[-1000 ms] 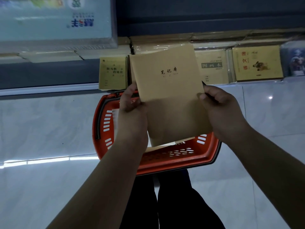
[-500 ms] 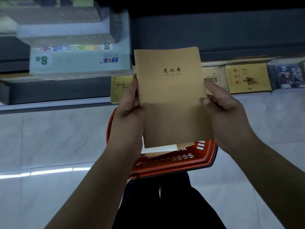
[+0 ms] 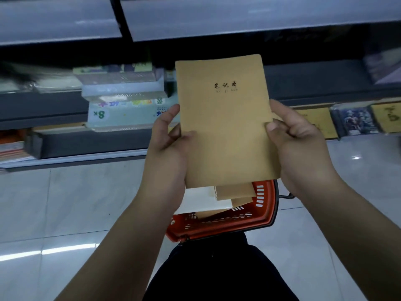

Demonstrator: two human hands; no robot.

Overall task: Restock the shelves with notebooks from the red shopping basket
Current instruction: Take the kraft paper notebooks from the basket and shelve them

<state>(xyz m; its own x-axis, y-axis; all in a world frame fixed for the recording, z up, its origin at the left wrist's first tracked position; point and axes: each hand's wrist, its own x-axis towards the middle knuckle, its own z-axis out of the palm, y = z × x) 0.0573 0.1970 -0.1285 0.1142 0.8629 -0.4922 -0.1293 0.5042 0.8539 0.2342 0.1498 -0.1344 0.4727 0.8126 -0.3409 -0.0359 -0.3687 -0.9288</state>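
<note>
L hand [image 3: 168, 144] grip: thumb laid over the front cover, fingers curled behind, clamped on the left edge of the brown notebook [image 3: 225, 127]. R hand [image 3: 297, 146] grip: thumb pressed on the cover near the right edge, fingers wrapped behind, clamped on that same notebook. So the notebook sits between both grips, held upright w/ its cover facing the camera, black characters printed on the upper part, top edge tilted slightly left. Its lower half lies between the two palms; upper half stands clear above the fingers, in front of the shelves.

Just below the notebook & nearer: red shopping basket [image 3: 263, 216] on the floor, black handle sticking out at its right side. Inside it, more notebooks [image 3: 235, 191], brown ones plus a white one, lying loosely stacked, partly hidden by the held one and the L wrist.

Further out: grey shelving [image 3: 91, 142] runs across the far side. On the left, a pale pack marked "8K" [image 3: 123, 114] w/ blurred stacks on top. On the right, yellow-cover books [image 3: 319, 122] and a dark illustrated one [image 3: 355, 121] stand facing out on the low shelf. Glossy pale tile floor [image 3: 76, 203] all round; dark trousers [image 3: 217, 272] at the near edge.
</note>
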